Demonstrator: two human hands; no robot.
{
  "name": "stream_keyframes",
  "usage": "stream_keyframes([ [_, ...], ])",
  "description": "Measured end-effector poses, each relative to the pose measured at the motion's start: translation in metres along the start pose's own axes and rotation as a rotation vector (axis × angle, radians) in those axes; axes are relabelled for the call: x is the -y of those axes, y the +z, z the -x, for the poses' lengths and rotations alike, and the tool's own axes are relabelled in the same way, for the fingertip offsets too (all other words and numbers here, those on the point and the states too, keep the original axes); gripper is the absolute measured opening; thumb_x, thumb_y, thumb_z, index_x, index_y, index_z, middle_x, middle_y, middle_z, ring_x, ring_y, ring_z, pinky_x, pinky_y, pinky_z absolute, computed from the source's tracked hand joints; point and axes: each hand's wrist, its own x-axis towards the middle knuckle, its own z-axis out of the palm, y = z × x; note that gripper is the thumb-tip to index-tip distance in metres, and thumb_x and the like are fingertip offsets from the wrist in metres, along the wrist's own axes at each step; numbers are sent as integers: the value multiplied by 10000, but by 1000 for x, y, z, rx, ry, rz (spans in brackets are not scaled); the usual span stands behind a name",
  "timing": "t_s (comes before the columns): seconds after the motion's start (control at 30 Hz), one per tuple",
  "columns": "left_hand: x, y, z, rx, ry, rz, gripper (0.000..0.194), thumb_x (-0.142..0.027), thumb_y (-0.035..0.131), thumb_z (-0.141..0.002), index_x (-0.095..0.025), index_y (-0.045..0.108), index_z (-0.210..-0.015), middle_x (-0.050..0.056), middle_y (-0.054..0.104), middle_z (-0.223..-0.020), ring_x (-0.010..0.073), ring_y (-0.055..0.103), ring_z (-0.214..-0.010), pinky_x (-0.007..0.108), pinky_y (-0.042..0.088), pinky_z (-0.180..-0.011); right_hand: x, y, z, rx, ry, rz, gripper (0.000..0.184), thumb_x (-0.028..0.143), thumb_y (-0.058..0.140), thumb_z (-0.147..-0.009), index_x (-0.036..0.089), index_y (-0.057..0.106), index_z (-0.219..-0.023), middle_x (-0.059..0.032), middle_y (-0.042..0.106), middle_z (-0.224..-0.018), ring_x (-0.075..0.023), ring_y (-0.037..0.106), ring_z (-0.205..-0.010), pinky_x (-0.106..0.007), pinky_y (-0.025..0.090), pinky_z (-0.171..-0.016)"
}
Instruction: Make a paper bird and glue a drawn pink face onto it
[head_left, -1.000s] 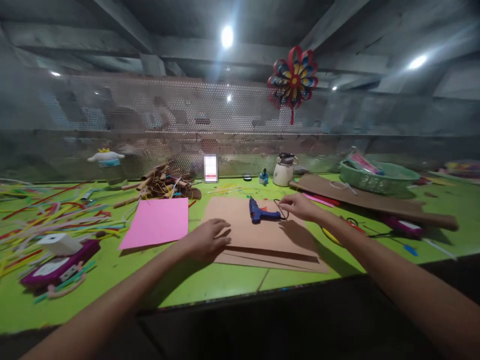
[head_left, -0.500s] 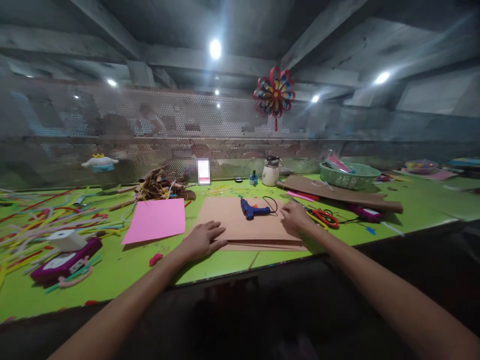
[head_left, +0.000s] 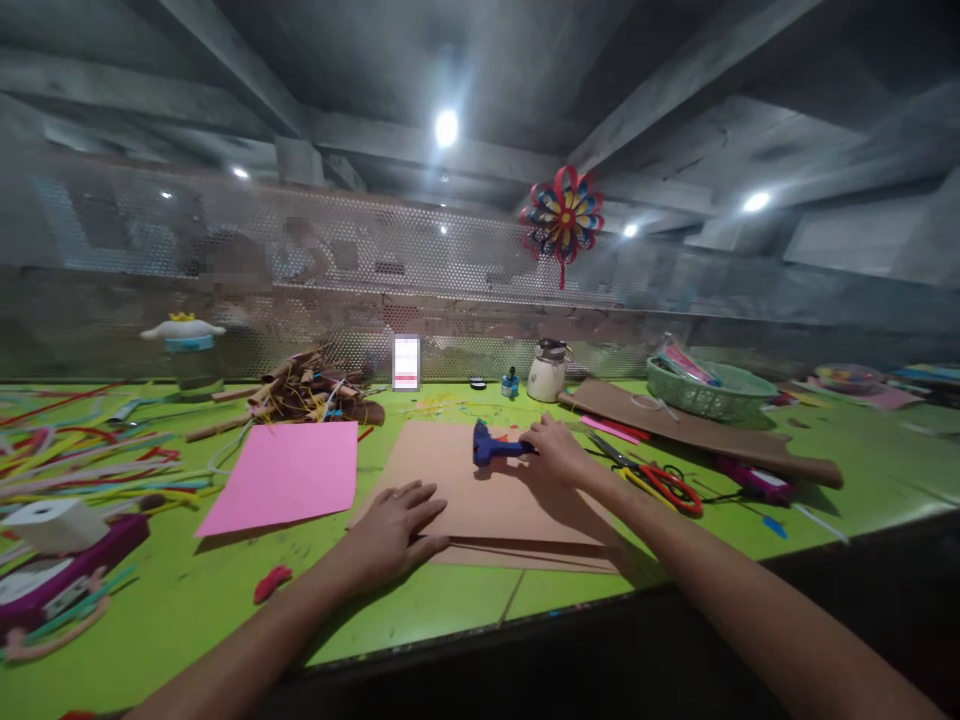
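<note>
Brown cardboard sheets (head_left: 427,460) lie stacked in the middle of the green table. My left hand (head_left: 394,530) rests flat on their left side, fingers spread. With its fingers closed, my right hand (head_left: 555,450) grips the handle end of a blue glue gun (head_left: 491,447) over the cardboard. The gun's nozzle side points left, and part of the handle is hidden by my fingers. A pink paper sheet (head_left: 289,475) lies left of the cardboard. To the right of my right hand are scissors with red-orange handles (head_left: 664,485).
Pipe cleaners (head_left: 90,450) and a purple power strip (head_left: 82,575) cover the left side. A heap of brown rolls (head_left: 315,390), a phone (head_left: 406,362), a kettle (head_left: 547,372) and a green basket (head_left: 709,392) stand along the back. Brown board (head_left: 697,425) lies at right.
My right hand first lay by the gun's cord, moved to the cardboard's right edge, then came back and took hold of the glue gun's handle. My left hand stays on the cardboard.
</note>
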Motion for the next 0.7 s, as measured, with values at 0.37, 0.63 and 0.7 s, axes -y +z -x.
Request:
stream_keyframes([
  [0.37,-6,-1,3,-14,-4,-19,573,-624,349,-934,-259,564,-1320,107,488,-1436,353,428,-1323,499,362,-1027,-8,-2,31,-152,29,-104,323,249,411,-961,169,711,-874,-135,656,-900,-256,534,-903,-391,414,-815],
  [0.63,-5,2,0,1,-9,1,581,-630,360,-928,-253,560,-1321,111,474,-1447,363,399,-1341,511,341,-1038,-13,-8,-32,173,-23,-41,202,310,582,-905,164,708,-844,-95,692,-851,-214,612,-898,-336,484,-782],
  [0.7,-7,1,1,17,-14,1,586,-627,343,-934,-247,554,-1327,116,467,-1451,368,400,-1337,518,339,-1036,-8,4,-43,293,24,6,205,342,622,-888,145,677,-884,-62,681,-869,-177,634,-812,-335,519,-734],
])
